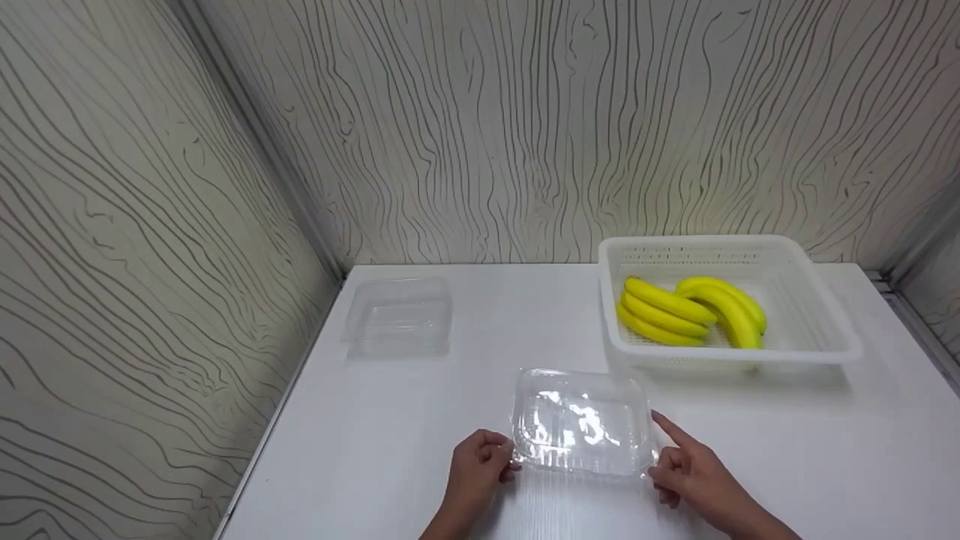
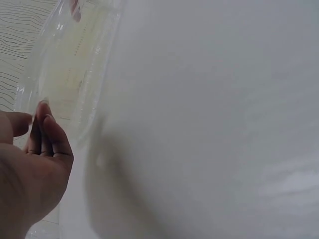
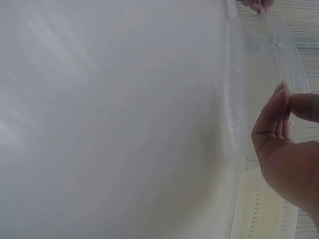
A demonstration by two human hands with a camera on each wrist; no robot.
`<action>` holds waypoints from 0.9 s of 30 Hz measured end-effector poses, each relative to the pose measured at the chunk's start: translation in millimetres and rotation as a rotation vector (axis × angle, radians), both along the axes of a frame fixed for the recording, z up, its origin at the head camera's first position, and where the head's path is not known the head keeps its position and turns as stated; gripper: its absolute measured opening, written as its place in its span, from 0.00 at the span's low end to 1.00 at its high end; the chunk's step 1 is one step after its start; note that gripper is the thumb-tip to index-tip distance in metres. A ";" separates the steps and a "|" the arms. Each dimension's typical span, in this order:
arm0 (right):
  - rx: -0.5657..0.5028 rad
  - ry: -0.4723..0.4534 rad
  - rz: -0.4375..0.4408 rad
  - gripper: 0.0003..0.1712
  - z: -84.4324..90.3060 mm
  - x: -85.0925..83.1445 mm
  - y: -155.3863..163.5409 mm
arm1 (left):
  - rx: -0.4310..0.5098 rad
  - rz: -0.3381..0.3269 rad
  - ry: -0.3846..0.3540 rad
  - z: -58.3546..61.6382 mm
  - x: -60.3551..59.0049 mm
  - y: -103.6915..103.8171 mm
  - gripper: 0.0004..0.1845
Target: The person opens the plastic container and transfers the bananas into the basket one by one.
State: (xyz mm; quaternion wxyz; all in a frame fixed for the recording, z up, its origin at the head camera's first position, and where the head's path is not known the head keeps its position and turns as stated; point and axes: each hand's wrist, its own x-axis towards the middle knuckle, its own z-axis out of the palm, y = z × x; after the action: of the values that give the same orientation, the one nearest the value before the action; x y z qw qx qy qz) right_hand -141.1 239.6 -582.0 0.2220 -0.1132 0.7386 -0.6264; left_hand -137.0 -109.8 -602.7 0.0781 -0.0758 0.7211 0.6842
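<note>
Clear plastic clamshell container (image 1: pixel 581 424): closed, lid up, near front centre of white table (image 1: pixel 465 352); glare across lid; held at both short ends.

Left hand (image 1: pixel 478 463): at container's left end, fingers curled against the rim, thumb toward the top edge; gripping. Left wrist view: fingertips (image 2: pixel 47 124) pressed together on the clear wall (image 2: pixel 70 64), thumb on the far side of the rim.

Right hand (image 1: pixel 686 469): at container's right end, index finger stretched along the right side toward the back corner, other fingers bent against the near corner; pinching the rim. Right wrist view: fingers (image 3: pixel 271 122) and thumb closed narrowly over the clear edge (image 3: pixel 259 64); other hand's fingertips just visible at the far end.

Second clear plastic container (image 1: pixel 399 315): back left of table, near the wall corner, well apart from both hands; untouched.

White slotted basket (image 1: pixel 825 330): back right of table, just beyond and right of the held container, not touching it.

Bananas (image 1: pixel 686 311): yellow bunch, lying inside the basket toward its left half.

Walls (image 1: pixel 150 225): pale, dark wavy grain lines, enclosing table at left, back, right.
</note>
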 end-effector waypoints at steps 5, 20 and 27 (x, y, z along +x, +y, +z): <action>0.113 -0.021 -0.057 0.49 3.5 -2.1 -1.5 | -0.054 0.052 -0.001 0.0 -2.8 3.3 0.08; 0.376 0.079 -0.221 0.48 14.5 6.1 -35.8 | -0.275 0.004 0.071 16.8 -10.1 16.5 0.42; 0.367 0.125 -0.224 0.47 14.6 -10.4 -56.5 | -0.308 0.060 0.077 18.2 -23.9 7.3 0.41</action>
State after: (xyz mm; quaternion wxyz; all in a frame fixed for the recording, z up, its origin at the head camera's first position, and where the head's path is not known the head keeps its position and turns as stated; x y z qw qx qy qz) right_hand -151.6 183.2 -567.5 0.1215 -0.0268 0.8606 -0.4938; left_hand -160.9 -102.5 -584.5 0.0174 -0.0818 0.8173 0.5701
